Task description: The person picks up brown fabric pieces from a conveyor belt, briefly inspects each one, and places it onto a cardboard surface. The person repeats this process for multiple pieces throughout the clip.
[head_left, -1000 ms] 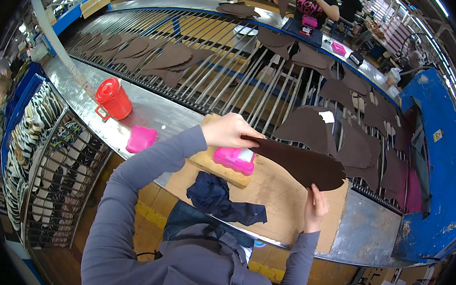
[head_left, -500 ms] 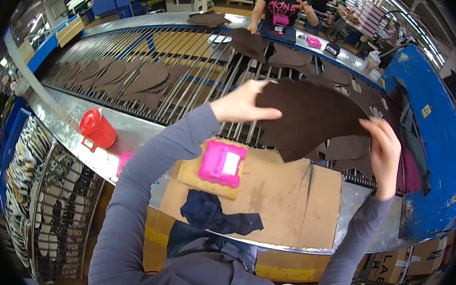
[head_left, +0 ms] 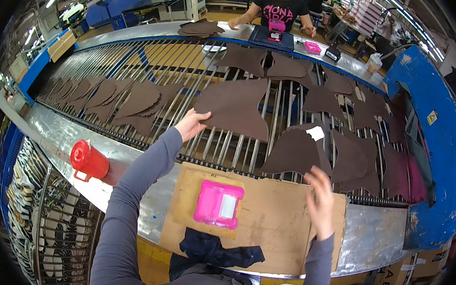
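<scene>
My left hand [head_left: 192, 124] grips the left edge of a dark brown cut piece [head_left: 236, 105], thumb on top, over the roller bars. The piece looks like leather or fabric; I cannot tell which. My right hand [head_left: 319, 203] holds nothing, its fingers stretched out above the cardboard [head_left: 278, 216]. Just beyond its fingertips lies another brown piece [head_left: 293, 152], with a white patch [head_left: 315, 133] by its upper edge. On the cardboard in front of me sit a pink plastic stamp-pad-like case [head_left: 210, 202] and a crumpled dark blue cloth [head_left: 219, 250].
Fanned brown pieces [head_left: 137, 103] rest on the rollers at left. A red lidded bucket [head_left: 90, 161] stands on the metal ledge [head_left: 153, 211]. A blue machine housing [head_left: 432, 137] bounds the right side. Across the conveyor, a person [head_left: 278, 10] works near a pink block [head_left: 276, 27].
The brown piece, held up in both hands before, is now low over the rollers at left in my left hand alone. My right hand has come away, down and left.
</scene>
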### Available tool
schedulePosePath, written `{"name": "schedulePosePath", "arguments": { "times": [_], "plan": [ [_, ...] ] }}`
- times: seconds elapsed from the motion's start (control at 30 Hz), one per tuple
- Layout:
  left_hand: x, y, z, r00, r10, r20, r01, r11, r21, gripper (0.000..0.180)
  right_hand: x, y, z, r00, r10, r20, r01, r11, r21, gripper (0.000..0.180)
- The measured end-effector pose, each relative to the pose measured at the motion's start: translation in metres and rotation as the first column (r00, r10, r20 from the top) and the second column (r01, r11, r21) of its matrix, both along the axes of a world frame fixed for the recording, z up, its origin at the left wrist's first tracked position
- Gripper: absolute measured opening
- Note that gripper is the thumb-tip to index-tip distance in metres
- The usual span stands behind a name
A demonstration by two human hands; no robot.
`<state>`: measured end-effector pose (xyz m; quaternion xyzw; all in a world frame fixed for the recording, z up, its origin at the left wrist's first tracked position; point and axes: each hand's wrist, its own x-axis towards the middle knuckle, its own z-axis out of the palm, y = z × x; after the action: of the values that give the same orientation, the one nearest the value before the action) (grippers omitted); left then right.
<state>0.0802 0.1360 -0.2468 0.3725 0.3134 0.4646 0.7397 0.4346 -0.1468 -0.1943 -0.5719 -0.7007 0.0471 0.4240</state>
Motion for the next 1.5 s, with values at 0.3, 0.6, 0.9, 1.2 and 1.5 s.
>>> {"name": "schedulePosePath", "arguments": {
  "times": [0.3,0.6,0.9,1.2,1.5],
  "plan": [
    [0.023,0.054,-0.089,0.991,0.013,-0.137,-0.037,0.985,-0.168,0.04,-0.011,-0.074,-0.079,0.923,-0.32,-0.212,0.221,0.895,-0.388,0.029],
    [0.035,0.061,-0.102,0.929,0.059,-0.366,-0.097,0.992,-0.086,0.069,-0.009,-0.073,-0.069,0.902,-0.407,-0.146,0.337,0.873,-0.353,0.027],
    [-0.075,0.03,-0.076,0.847,0.135,-0.514,-0.199,0.977,-0.072,0.052,-0.013,-0.08,-0.073,0.917,-0.362,-0.165,0.301,0.903,-0.306,0.026],
    [-0.208,0.067,-0.154,0.41,0.736,-0.538,-0.901,0.42,-0.112,0.041,0.015,-0.099,-0.085,0.928,-0.374,-0.007,0.363,0.906,-0.216,0.024],
    [-0.208,0.06,-0.093,0.788,0.616,-0.012,-0.54,0.68,-0.497,0.031,-0.022,-0.1,-0.049,0.944,-0.328,-0.026,0.314,0.921,-0.229,0.022]
  ]
}}
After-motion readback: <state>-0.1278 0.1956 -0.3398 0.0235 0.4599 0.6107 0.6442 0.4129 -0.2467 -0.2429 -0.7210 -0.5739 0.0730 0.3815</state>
